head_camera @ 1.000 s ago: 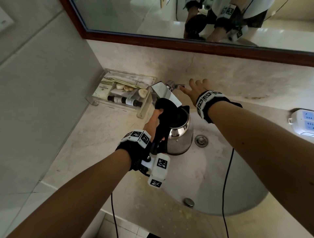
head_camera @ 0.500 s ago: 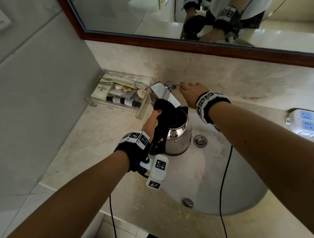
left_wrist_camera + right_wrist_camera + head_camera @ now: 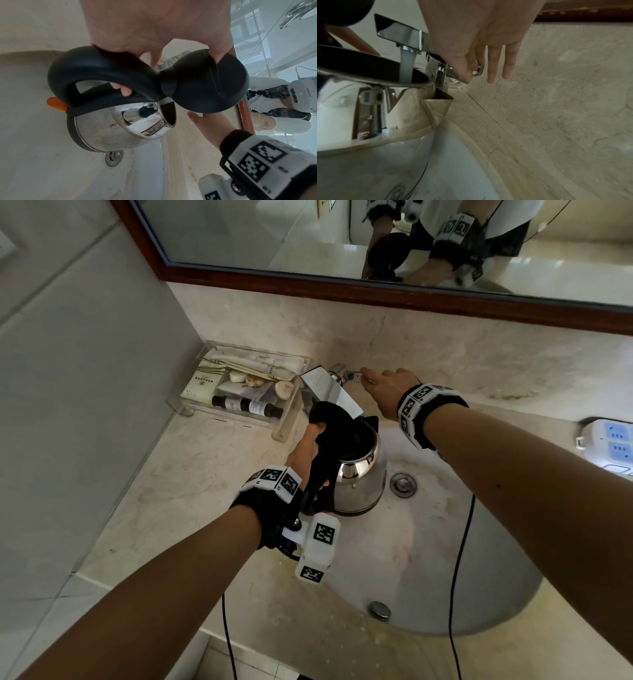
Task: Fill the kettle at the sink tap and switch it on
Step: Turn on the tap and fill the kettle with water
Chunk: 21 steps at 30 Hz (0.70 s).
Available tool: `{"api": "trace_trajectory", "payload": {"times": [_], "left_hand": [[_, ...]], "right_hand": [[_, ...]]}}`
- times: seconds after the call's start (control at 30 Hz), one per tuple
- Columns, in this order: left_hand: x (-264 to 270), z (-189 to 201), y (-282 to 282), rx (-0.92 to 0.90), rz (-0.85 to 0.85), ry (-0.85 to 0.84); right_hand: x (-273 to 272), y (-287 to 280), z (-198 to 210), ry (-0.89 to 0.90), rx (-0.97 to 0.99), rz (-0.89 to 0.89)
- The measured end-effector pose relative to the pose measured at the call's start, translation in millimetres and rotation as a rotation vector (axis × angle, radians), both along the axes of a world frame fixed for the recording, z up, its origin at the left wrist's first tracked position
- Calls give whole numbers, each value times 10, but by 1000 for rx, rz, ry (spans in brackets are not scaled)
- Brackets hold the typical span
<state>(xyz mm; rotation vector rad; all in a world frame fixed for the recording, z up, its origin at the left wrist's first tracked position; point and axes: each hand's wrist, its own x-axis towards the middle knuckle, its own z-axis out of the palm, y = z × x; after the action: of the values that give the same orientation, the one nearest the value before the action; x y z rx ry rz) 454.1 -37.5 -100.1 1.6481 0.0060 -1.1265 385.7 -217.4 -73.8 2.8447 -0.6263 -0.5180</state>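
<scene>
A steel kettle (image 3: 359, 481) hangs over the sink, with its mouth under the chrome tap spout (image 3: 329, 388). My left hand (image 3: 305, 450) grips the black handle (image 3: 102, 67), and its thumb presses the raised black lid (image 3: 205, 83). An orange switch (image 3: 54, 103) sticks out at the handle's base. My right hand (image 3: 383, 386) pinches the tap lever (image 3: 477, 71) between thumb and forefinger, the other fingers straight. A stream of water (image 3: 406, 65) runs from the spout (image 3: 399, 32) into the kettle (image 3: 368, 101).
The white sink basin (image 3: 428, 559) has a drain (image 3: 403, 484) just right of the kettle. A clear tray (image 3: 284, 426) of toiletries stands left of the tap. A white power strip (image 3: 613, 446) lies at the right edge. A mirror (image 3: 342, 234) hangs above.
My right hand reached the tap with spread fingers, then closed thumb and forefinger on the lever. The left hand and kettle have stayed under the spout.
</scene>
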Motion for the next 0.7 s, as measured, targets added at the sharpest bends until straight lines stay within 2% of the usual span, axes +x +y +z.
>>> {"api": "trace_trajectory", "payload": {"times": [0.17,0.33,0.47,0.7], "left_hand": [[0,1,4,-3,-19,-44],[-22,66,28,-2,-82,12],[-54,79,23,-2,-40,-40],[-68,114,23,22,-26,3]], "right_hand": [[-19,-13,1,8,-5,5],[-29,-14,-23,10,-7,-1],[-27,-9,-50,11,10,-18],[-20,-2,-57,5,33,-49]]}}
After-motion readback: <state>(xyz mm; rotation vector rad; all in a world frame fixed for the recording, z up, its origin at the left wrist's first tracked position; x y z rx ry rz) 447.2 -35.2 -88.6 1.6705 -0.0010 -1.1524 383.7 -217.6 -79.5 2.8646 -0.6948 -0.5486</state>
